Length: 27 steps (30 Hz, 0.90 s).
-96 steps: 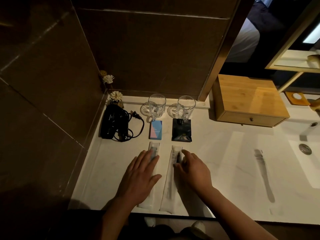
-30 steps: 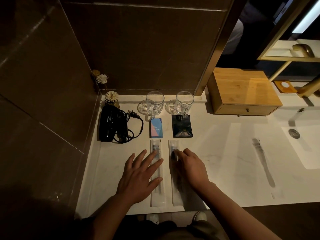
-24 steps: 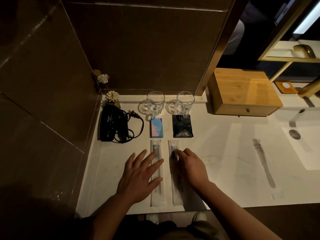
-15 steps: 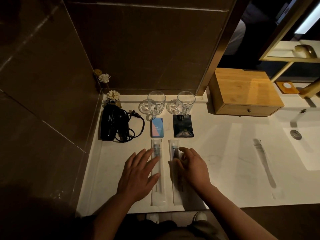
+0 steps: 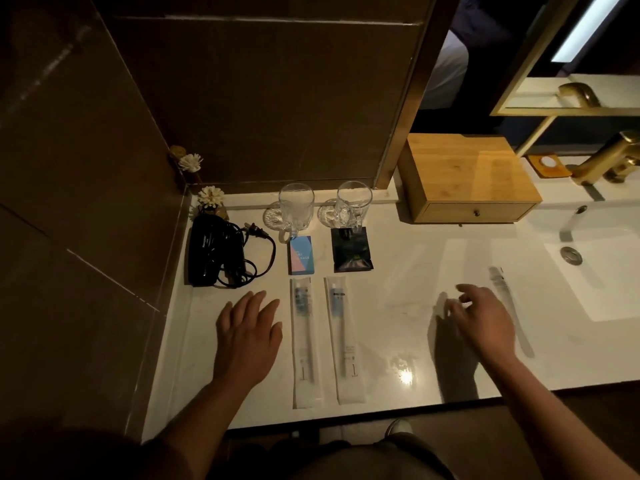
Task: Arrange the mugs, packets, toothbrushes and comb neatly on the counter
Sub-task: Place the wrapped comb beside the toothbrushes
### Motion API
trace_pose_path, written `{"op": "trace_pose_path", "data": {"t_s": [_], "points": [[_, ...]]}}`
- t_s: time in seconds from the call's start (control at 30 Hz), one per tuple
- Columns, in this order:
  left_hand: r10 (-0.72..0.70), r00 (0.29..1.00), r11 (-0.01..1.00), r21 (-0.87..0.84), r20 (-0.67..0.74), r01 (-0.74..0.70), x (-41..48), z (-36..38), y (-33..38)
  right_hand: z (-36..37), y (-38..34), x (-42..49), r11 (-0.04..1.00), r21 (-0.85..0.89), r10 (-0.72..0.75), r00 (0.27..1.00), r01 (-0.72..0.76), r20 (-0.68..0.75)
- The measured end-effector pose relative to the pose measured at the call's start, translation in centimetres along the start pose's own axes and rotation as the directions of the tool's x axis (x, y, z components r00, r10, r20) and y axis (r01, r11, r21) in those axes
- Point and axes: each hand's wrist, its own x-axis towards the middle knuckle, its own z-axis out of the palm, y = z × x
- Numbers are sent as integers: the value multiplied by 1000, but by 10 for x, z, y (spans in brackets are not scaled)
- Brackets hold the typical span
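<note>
Two glass mugs (image 5: 296, 206) (image 5: 353, 203) stand on coasters at the back of the white counter (image 5: 408, 271). In front of them lie a blue packet (image 5: 301, 255) and a black packet (image 5: 351, 249). Two wrapped toothbrushes (image 5: 304, 341) (image 5: 344, 337) lie side by side, parallel, below the packets. The wrapped comb (image 5: 516, 317) lies to the right, near the sink. My left hand (image 5: 247, 336) rests flat and open just left of the toothbrushes. My right hand (image 5: 481, 317) hovers open right beside the comb, its fingers spread and blurred.
A black hair dryer (image 5: 216, 252) with a coiled cord sits at the left back, by a small flower diffuser (image 5: 210, 197). A wooden drawer box (image 5: 465, 178) stands at the back right. The sink (image 5: 602, 271) and gold tap (image 5: 613, 157) are at far right.
My right hand has left the right toothbrush and swung right to the comb. My left hand has slid left off the left toothbrush. Both toothbrushes lie uncovered.
</note>
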Motion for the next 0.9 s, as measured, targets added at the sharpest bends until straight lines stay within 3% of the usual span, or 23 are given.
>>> {"op": "trace_pose_path", "data": {"t_s": [0.23,0.4,0.57,0.73,0.9], "points": [[46,998,997,67,33,-49,1,3,2,-22,35,14,942,-319,66,990,-104,-127],[34,998,998,53,47,-36,3,5,1,-22,51,18,889,-428,121,984,-165,-128],[36,998,998,49,50,-38,2,3,2,-19,60,28,872,-414,239,966,-260,-102],[33,998,998,60,54,-36,2,4,2,-20,74,47,870,-225,443,896,-439,-32],[33,998,996,80,58,-38,2,4,1,-25,80,54,870,-152,480,876,-469,48]]}}
